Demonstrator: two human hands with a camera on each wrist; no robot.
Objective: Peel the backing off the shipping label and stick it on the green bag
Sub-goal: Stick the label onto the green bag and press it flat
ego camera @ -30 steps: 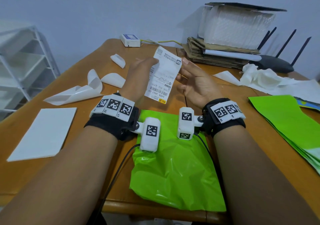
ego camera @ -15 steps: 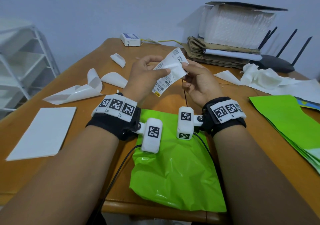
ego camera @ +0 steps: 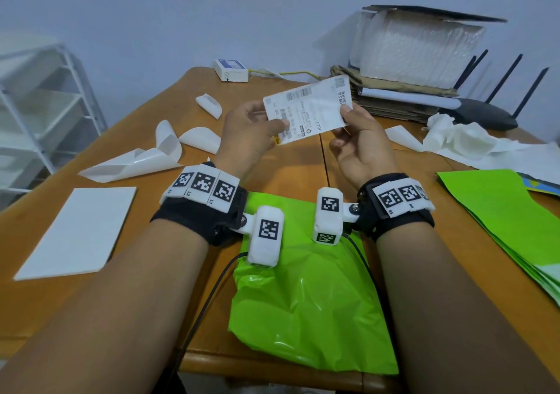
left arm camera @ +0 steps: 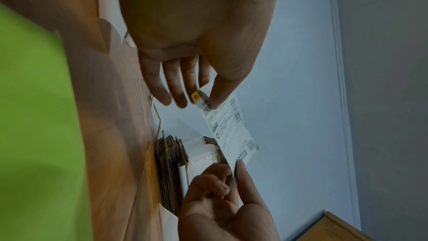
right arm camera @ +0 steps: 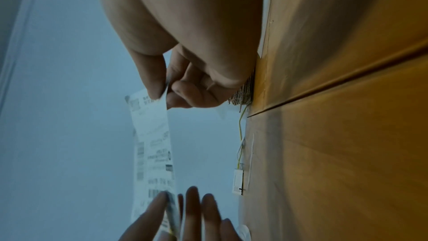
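Head view: both hands hold the label up over the table, at about 12 o'clock from the bag. The label is a white slip stretched sideways, its right end higher, printed face towards the camera, with barcodes along the top edge, a QR code at the upper right corner, rows of small print and "J667" near the lower edge; a bit of yellow shows at its lower left corner. The left hand pinches the left end between thumb and fingers. The right hand pinches the right edge, thumb on the printed face. The bag is bright green, glossy and creased, and lies flat at 6 o'clock, its near edge overhanging the table edge. Curled white backings lie at 9 to 10 o'clock of the hands, a flat white sheet at 8 o'clock, a stack of green bags at 3 o'clock, a router and cardboard at 1 to 2 o'clock

Left wrist view: the thumb and forefinger grip the label's yellow-tagged end; the other fingers reach out loosely. The right hand at 6 o'clock pinches the far end

Right wrist view: thumb and curled forefinger clamp the label's QR corner. The slip hangs down to the left hand's fingers at 6 o'clock, where the print blurs
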